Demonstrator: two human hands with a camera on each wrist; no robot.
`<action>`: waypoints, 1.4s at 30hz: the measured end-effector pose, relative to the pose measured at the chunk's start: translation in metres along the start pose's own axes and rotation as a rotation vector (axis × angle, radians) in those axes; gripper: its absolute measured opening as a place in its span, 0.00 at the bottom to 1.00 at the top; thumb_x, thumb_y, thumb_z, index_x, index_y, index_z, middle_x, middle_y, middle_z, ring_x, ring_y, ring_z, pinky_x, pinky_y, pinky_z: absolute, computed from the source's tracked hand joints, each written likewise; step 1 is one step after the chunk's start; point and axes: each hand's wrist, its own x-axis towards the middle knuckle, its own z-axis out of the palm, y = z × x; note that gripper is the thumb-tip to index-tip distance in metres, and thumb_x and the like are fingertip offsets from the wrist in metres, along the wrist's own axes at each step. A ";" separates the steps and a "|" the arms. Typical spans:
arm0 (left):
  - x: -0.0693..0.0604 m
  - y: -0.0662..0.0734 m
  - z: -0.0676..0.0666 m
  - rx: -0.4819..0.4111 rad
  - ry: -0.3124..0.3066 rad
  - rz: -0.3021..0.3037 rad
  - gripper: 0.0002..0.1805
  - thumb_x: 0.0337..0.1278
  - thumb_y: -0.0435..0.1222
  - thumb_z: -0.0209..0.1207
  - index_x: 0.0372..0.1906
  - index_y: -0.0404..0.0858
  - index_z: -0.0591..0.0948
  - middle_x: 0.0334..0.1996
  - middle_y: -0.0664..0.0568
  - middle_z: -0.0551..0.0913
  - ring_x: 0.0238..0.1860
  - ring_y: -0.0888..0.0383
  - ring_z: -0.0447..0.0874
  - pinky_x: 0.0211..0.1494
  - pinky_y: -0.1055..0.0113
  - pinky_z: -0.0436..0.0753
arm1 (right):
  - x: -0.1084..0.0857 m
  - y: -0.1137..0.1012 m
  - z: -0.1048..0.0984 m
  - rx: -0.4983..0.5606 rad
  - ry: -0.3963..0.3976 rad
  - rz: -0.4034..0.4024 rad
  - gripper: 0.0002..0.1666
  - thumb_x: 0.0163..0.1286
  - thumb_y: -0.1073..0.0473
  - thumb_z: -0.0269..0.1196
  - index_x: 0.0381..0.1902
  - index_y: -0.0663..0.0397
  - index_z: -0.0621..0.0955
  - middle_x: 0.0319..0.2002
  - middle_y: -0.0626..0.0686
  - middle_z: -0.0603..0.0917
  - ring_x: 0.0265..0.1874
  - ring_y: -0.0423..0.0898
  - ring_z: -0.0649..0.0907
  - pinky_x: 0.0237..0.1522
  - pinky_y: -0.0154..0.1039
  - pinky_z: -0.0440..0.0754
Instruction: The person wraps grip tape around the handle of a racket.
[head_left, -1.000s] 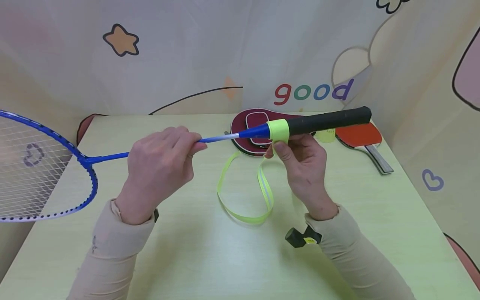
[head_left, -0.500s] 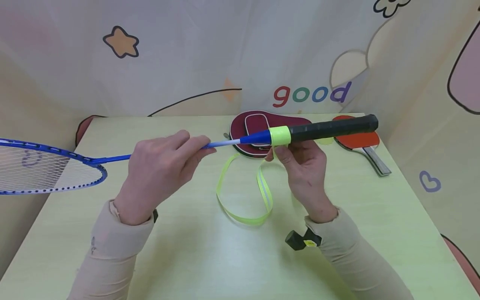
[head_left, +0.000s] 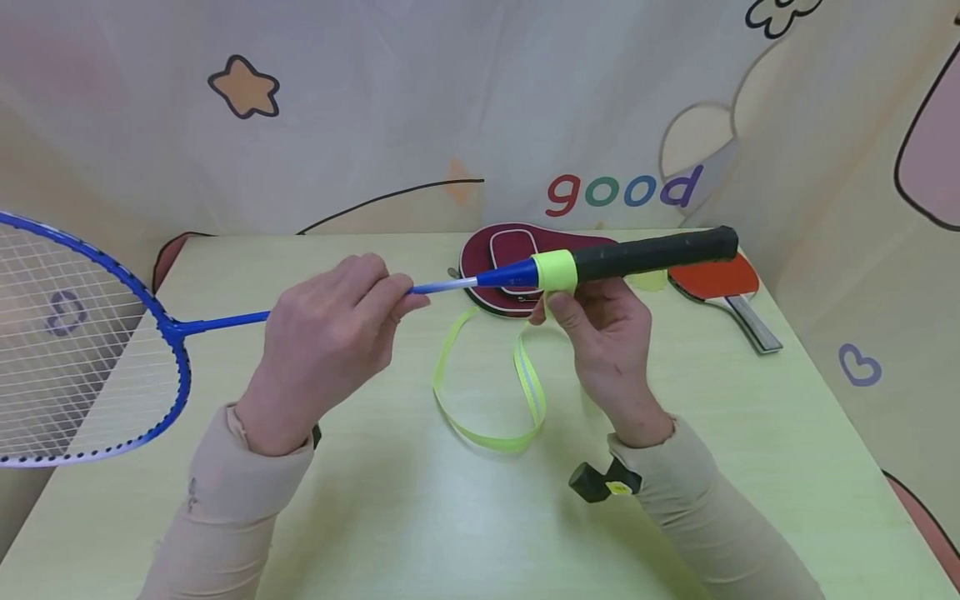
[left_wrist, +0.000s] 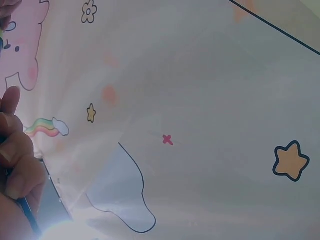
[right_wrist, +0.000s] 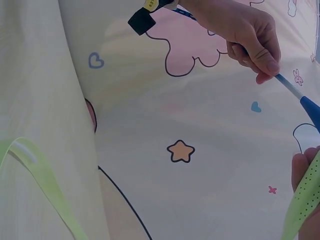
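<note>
Now the racket [head_left: 506, 275] lies more face-on, likely rolled against the tape [head_left: 555, 271]. The left hand [head_left: 330, 346] pinches the shaft [head_left: 444, 286], the right hand [head_left: 611, 350] the tape.

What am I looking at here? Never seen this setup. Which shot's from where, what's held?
No robot: just a person's two bare hands. The widest picture looks forward and down from the head; the other two come from the wrists and mostly show the printed backdrop. The left hand grips a blue badminton racket by its shaft. The right hand pinches a yellow-green strip, wrapped around the racket where the black handle begins and looping down below. Behind, on the table, lie a maroon case, a red paddle and a yellow-green item too hidden to name.
</note>
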 end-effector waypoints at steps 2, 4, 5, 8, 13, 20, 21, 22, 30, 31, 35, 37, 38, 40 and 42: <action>-0.001 0.000 0.000 0.001 -0.001 0.002 0.15 0.67 0.38 0.58 0.29 0.29 0.81 0.19 0.49 0.68 0.16 0.56 0.65 0.15 0.70 0.62 | 0.000 0.000 0.000 0.009 -0.003 0.004 0.20 0.68 0.59 0.64 0.54 0.63 0.76 0.35 0.56 0.83 0.31 0.49 0.84 0.45 0.42 0.83; -0.001 0.001 0.000 -0.001 0.001 0.005 0.15 0.68 0.38 0.57 0.30 0.29 0.82 0.18 0.49 0.68 0.15 0.57 0.64 0.15 0.70 0.61 | 0.000 -0.001 0.000 0.020 -0.008 0.009 0.22 0.68 0.59 0.63 0.57 0.64 0.76 0.35 0.57 0.83 0.31 0.49 0.84 0.45 0.42 0.83; -0.001 0.001 0.001 -0.004 0.005 0.007 0.15 0.69 0.38 0.57 0.32 0.29 0.82 0.18 0.50 0.69 0.15 0.57 0.65 0.15 0.70 0.61 | 0.000 -0.001 0.000 0.028 -0.011 0.012 0.23 0.68 0.59 0.63 0.58 0.65 0.75 0.35 0.57 0.83 0.31 0.49 0.84 0.46 0.43 0.83; -0.001 0.001 0.001 -0.005 0.000 0.013 0.14 0.70 0.38 0.55 0.38 0.31 0.83 0.17 0.51 0.69 0.14 0.57 0.63 0.14 0.70 0.59 | 0.000 -0.002 -0.001 0.050 -0.012 0.021 0.25 0.68 0.59 0.63 0.59 0.65 0.74 0.35 0.57 0.83 0.31 0.49 0.84 0.46 0.43 0.82; -0.001 0.003 0.002 0.006 0.007 0.027 0.09 0.68 0.36 0.57 0.40 0.34 0.83 0.16 0.52 0.66 0.12 0.58 0.59 0.15 0.70 0.55 | 0.000 -0.003 -0.001 0.072 -0.008 0.024 0.23 0.67 0.58 0.64 0.56 0.64 0.76 0.35 0.57 0.83 0.31 0.49 0.84 0.47 0.44 0.82; 0.000 0.004 0.003 0.041 0.058 0.037 0.11 0.70 0.36 0.54 0.34 0.35 0.81 0.14 0.52 0.65 0.12 0.59 0.57 0.15 0.70 0.54 | 0.000 -0.002 -0.001 0.064 -0.011 0.027 0.21 0.65 0.57 0.67 0.52 0.63 0.77 0.35 0.56 0.84 0.31 0.49 0.84 0.46 0.44 0.83; 0.001 0.004 0.003 0.042 0.065 0.033 0.12 0.71 0.37 0.53 0.33 0.35 0.81 0.14 0.52 0.65 0.12 0.59 0.57 0.16 0.69 0.54 | 0.000 -0.002 -0.002 0.058 -0.012 0.027 0.21 0.65 0.56 0.67 0.51 0.62 0.78 0.36 0.56 0.84 0.32 0.49 0.85 0.46 0.44 0.83; 0.001 0.005 0.003 0.041 0.071 0.030 0.12 0.71 0.37 0.53 0.33 0.35 0.80 0.14 0.52 0.65 0.12 0.58 0.58 0.16 0.69 0.54 | 0.000 -0.002 -0.002 0.050 -0.011 0.027 0.21 0.65 0.56 0.67 0.51 0.61 0.78 0.36 0.56 0.84 0.32 0.49 0.85 0.46 0.44 0.83; 0.002 0.006 0.005 0.039 0.096 0.016 0.15 0.73 0.37 0.50 0.30 0.35 0.79 0.14 0.52 0.66 0.12 0.57 0.62 0.16 0.68 0.55 | -0.001 -0.002 -0.004 0.034 -0.009 0.017 0.19 0.63 0.55 0.69 0.49 0.57 0.80 0.37 0.55 0.85 0.33 0.49 0.85 0.45 0.43 0.82; 0.002 0.006 0.005 0.041 0.099 0.022 0.15 0.73 0.36 0.51 0.30 0.34 0.79 0.14 0.52 0.67 0.12 0.57 0.63 0.16 0.68 0.56 | 0.000 -0.001 -0.004 0.037 -0.011 0.014 0.18 0.63 0.56 0.69 0.49 0.56 0.80 0.36 0.54 0.85 0.33 0.49 0.85 0.45 0.43 0.82; 0.003 0.005 0.006 0.050 0.105 0.038 0.15 0.72 0.36 0.51 0.28 0.33 0.78 0.14 0.51 0.69 0.12 0.56 0.65 0.16 0.69 0.56 | 0.000 -0.002 -0.003 0.041 -0.019 -0.002 0.18 0.63 0.55 0.69 0.48 0.56 0.80 0.36 0.53 0.85 0.32 0.48 0.85 0.44 0.43 0.83; 0.003 0.005 0.006 0.054 0.111 0.043 0.15 0.72 0.36 0.51 0.27 0.33 0.77 0.13 0.51 0.69 0.11 0.56 0.64 0.15 0.69 0.57 | 0.000 -0.002 -0.003 0.043 -0.020 -0.004 0.18 0.63 0.55 0.69 0.48 0.55 0.80 0.35 0.52 0.86 0.32 0.48 0.85 0.44 0.42 0.83; 0.003 0.005 0.006 0.059 0.111 0.038 0.16 0.73 0.36 0.51 0.27 0.34 0.77 0.13 0.51 0.68 0.11 0.56 0.64 0.15 0.69 0.57 | 0.000 -0.003 -0.003 0.043 -0.021 -0.003 0.18 0.63 0.55 0.69 0.48 0.55 0.80 0.35 0.52 0.86 0.33 0.48 0.85 0.44 0.43 0.83; 0.003 0.004 0.007 0.067 0.114 0.031 0.18 0.74 0.37 0.50 0.25 0.34 0.77 0.13 0.52 0.68 0.11 0.57 0.62 0.15 0.69 0.56 | 0.000 -0.003 -0.003 0.041 -0.018 0.002 0.19 0.62 0.54 0.69 0.48 0.56 0.80 0.36 0.52 0.86 0.33 0.48 0.85 0.45 0.43 0.83; 0.003 0.004 0.007 0.072 0.116 0.024 0.19 0.74 0.38 0.49 0.24 0.35 0.77 0.12 0.52 0.67 0.10 0.57 0.61 0.14 0.68 0.56 | -0.001 -0.003 -0.002 0.033 -0.013 0.009 0.20 0.62 0.54 0.69 0.49 0.56 0.80 0.36 0.52 0.86 0.33 0.48 0.86 0.45 0.43 0.83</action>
